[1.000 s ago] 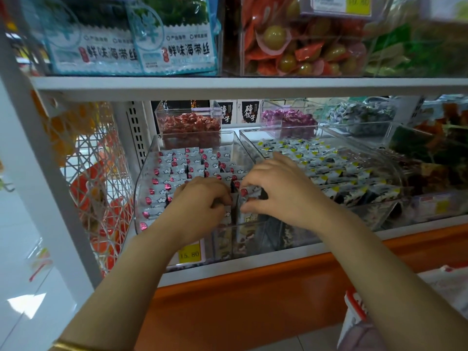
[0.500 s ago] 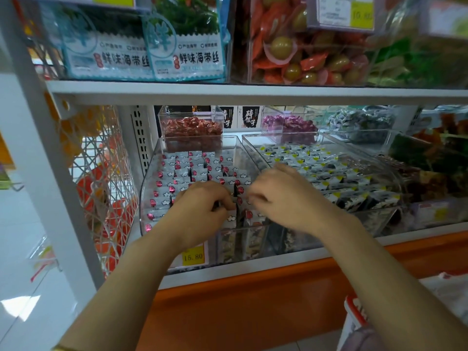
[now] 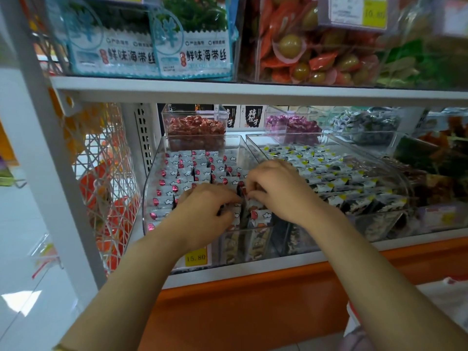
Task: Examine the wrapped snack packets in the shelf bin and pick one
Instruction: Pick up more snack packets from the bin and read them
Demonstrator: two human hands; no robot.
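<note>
A clear plastic shelf bin (image 3: 149, 188) holds several small white snack packets (image 3: 192, 168) with red dots and cloud prints, stood in rows. My left hand (image 3: 202, 216) is inside the bin's front part, fingers curled down among the packets. My right hand (image 3: 281, 191) is beside it at the bin's right front, fingertips pinching a packet (image 3: 244, 192) with a red dot. The two hands nearly touch. Packets under the palms are hidden.
A second clear bin (image 3: 395, 171) of yellow-marked packets stands to the right. Small tubs of red (image 3: 196, 127) and purple (image 3: 291, 124) sweets sit behind. An upper shelf (image 3: 253, 91) hangs close above. A yellow price tag (image 3: 196, 257) is on the bin front. White wire mesh (image 3: 101, 178) closes the left.
Both hands stayed in the bin's front part and shifted slightly among the packets, fingers working closer together. The camera tilted a little, so the shelf sits lower in view.
</note>
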